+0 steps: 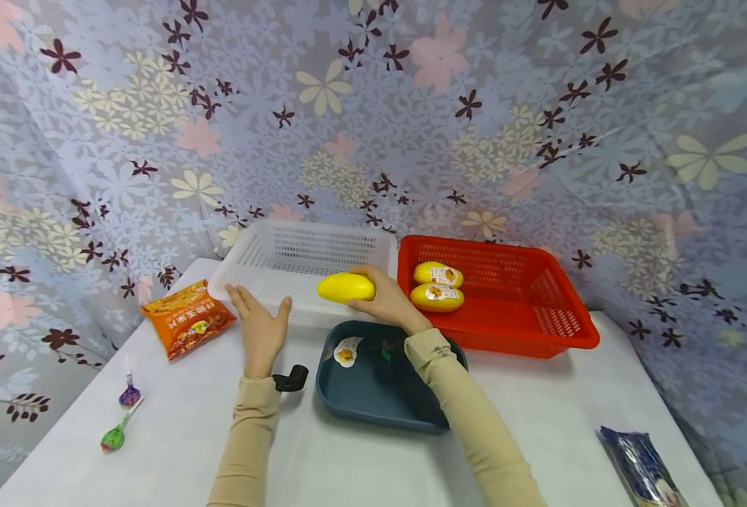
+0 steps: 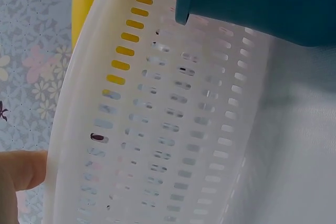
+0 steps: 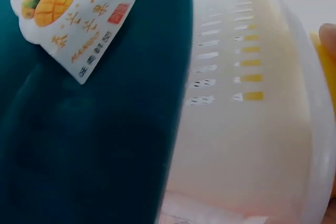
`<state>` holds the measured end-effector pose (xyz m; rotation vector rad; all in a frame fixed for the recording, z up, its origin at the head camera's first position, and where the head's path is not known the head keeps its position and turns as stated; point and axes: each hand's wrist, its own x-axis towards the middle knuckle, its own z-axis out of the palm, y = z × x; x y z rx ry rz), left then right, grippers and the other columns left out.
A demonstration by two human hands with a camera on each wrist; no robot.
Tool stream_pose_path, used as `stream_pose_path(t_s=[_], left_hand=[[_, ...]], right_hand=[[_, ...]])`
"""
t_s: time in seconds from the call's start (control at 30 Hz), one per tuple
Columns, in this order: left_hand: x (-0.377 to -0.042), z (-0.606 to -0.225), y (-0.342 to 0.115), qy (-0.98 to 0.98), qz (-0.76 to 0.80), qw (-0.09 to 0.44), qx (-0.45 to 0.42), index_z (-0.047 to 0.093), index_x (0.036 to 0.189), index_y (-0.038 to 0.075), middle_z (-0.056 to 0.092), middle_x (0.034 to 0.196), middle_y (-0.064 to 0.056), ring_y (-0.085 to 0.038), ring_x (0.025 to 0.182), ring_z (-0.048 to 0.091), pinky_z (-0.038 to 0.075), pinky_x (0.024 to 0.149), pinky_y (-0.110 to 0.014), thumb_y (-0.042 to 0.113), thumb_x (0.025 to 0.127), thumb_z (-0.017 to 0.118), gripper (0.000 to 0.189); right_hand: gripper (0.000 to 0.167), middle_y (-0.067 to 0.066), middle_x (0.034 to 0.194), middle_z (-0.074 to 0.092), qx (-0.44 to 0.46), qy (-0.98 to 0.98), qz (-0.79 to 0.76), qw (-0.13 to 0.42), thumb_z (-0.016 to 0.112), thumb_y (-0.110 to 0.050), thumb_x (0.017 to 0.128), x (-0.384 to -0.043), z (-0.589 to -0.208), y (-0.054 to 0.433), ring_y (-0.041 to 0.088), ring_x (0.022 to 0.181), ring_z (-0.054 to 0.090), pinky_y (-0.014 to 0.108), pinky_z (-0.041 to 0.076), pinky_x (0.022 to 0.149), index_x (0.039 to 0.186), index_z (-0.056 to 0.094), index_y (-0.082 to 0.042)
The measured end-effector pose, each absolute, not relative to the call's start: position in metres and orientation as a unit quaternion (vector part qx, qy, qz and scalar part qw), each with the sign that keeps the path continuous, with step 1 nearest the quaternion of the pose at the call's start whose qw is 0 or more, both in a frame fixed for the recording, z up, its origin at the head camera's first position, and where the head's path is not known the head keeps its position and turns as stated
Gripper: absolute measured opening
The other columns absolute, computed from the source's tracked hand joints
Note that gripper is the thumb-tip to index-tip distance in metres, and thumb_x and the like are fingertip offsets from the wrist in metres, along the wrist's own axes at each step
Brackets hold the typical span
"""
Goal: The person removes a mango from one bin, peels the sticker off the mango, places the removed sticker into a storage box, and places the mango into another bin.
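Observation:
My right hand (image 1: 388, 299) grips a yellow mango (image 1: 341, 288) above the front part of the white plastic basket (image 1: 303, 248). In the left wrist view, yellow of the mango (image 2: 86, 9) shows beyond the basket's slotted wall (image 2: 202, 103). My left hand (image 1: 262, 334) is at the basket's front left corner with its fingers extended; its thumb (image 2: 29, 170) meets the rim. In front stands a dark teal tray (image 1: 373, 405) holding a mango sticker (image 3: 79, 30). Two labelled mangoes (image 1: 436, 299) lie in the red basket (image 1: 506, 320) on the right.
An orange snack bag (image 1: 191, 318) lies left of the white basket. Two lollipops, one purple (image 1: 129, 394) and one green (image 1: 113, 438), are on the table's left side. A dark blue packet (image 1: 641, 465) lies at the front right. Floral cloth hangs behind the baskets.

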<state>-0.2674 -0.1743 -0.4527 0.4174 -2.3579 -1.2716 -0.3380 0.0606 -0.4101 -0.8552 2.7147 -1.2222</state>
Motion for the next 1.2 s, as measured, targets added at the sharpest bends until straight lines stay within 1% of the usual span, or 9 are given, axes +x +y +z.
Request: stream_pose_path(t_s=[0.07,0.17,0.27,0.33,0.7,0.83,0.97,1.07,1.2], left_hand=[[-0.267,-0.454,-0.173,-0.849,-0.458,0.214,0.151,-0.007,0.151,-0.008,-0.022,0.159,-0.020,-0.040,0.149,-0.002,0.010,0.121,-0.051,0.039,0.093,0.058,0.099],[-0.267,-0.455,-0.173,-0.848,-0.460,0.217,0.149,-0.008,0.151,-0.007,-0.022,0.159,-0.020,-0.041,0.149,-0.002,0.010,0.121,-0.051,0.039,0.094,0.058,0.099],[-0.267,-0.454,-0.173,-0.847,-0.462,0.219,0.148,-0.008,0.151,-0.007,-0.022,0.159,-0.020,-0.041,0.149,-0.001,0.011,0.121,-0.051,0.039,0.094,0.058,0.099],[-0.267,-0.452,-0.172,-0.846,-0.464,0.217,0.147,-0.007,0.151,-0.008,-0.022,0.159,-0.020,-0.041,0.149,-0.001,0.011,0.121,-0.052,0.039,0.094,0.058,0.098],[-0.265,-0.449,-0.174,-0.848,-0.468,0.202,0.148,-0.007,0.151,-0.008,-0.024,0.159,-0.018,-0.042,0.149,-0.002,0.011,0.121,-0.053,0.039,0.094,0.057,0.098],[-0.265,-0.450,-0.174,-0.848,-0.468,0.201,0.147,-0.009,0.151,-0.007,-0.024,0.159,-0.019,-0.043,0.149,-0.001,0.011,0.120,-0.054,0.038,0.094,0.057,0.098],[-0.265,-0.451,-0.174,-0.847,-0.470,0.202,0.145,-0.010,0.150,-0.007,-0.024,0.159,-0.020,-0.044,0.148,0.000,0.012,0.120,-0.054,0.037,0.095,0.057,0.098],[-0.265,-0.452,-0.174,-0.847,-0.468,0.206,0.142,-0.009,0.150,-0.008,-0.024,0.159,-0.020,-0.044,0.148,0.002,0.014,0.120,-0.054,0.037,0.094,0.058,0.098],[-0.265,-0.452,-0.174,-0.848,-0.467,0.207,0.139,-0.008,0.150,-0.009,-0.024,0.158,-0.021,-0.044,0.148,0.002,0.014,0.119,-0.054,0.036,0.094,0.058,0.098]], right_hand=[[0.061,0.009,0.139,0.052,-0.280,0.880,-0.383,0.021,0.072,-0.024,0.084,-0.338,-0.411,0.061,0.028,0.114,0.053,0.045,0.043,0.104,0.139,0.048,-0.013],[0.046,0.013,0.140,0.051,-0.294,0.892,-0.343,0.008,0.068,-0.022,0.087,-0.338,-0.413,0.060,0.030,0.125,0.049,0.046,0.038,0.110,0.130,0.057,-0.009],[0.033,0.013,0.138,0.054,-0.301,0.904,-0.304,0.001,0.062,-0.022,0.090,-0.339,-0.414,0.059,0.031,0.131,0.046,0.045,0.034,0.113,0.120,0.064,-0.008],[0.031,0.013,0.137,0.056,-0.300,0.907,-0.294,0.004,0.060,-0.023,0.091,-0.338,-0.414,0.059,0.031,0.131,0.046,0.045,0.034,0.113,0.118,0.065,-0.009],[0.036,0.010,0.133,0.059,-0.265,0.866,-0.422,0.044,0.061,-0.021,0.093,-0.323,-0.409,0.073,0.034,0.120,0.057,0.045,0.048,0.101,0.127,0.060,-0.009],[0.037,0.016,0.133,0.059,-0.276,0.851,-0.444,0.052,0.060,-0.019,0.094,-0.309,-0.404,0.087,0.032,0.118,0.059,0.045,0.050,0.099,0.129,0.058,-0.005],[0.039,0.019,0.132,0.058,-0.280,0.842,-0.458,0.058,0.061,-0.021,0.094,-0.292,-0.399,0.104,0.031,0.118,0.058,0.046,0.049,0.100,0.130,0.056,-0.006],[0.040,0.018,0.132,0.059,-0.273,0.839,-0.468,0.050,0.062,-0.020,0.094,-0.280,-0.396,0.118,0.032,0.118,0.059,0.048,0.047,0.101,0.131,0.056,-0.007],[0.041,0.016,0.134,0.058,-0.258,0.836,-0.483,0.019,0.061,-0.017,0.094,-0.265,-0.398,0.137,0.033,0.120,0.057,0.049,0.047,0.101,0.134,0.054,-0.007]])
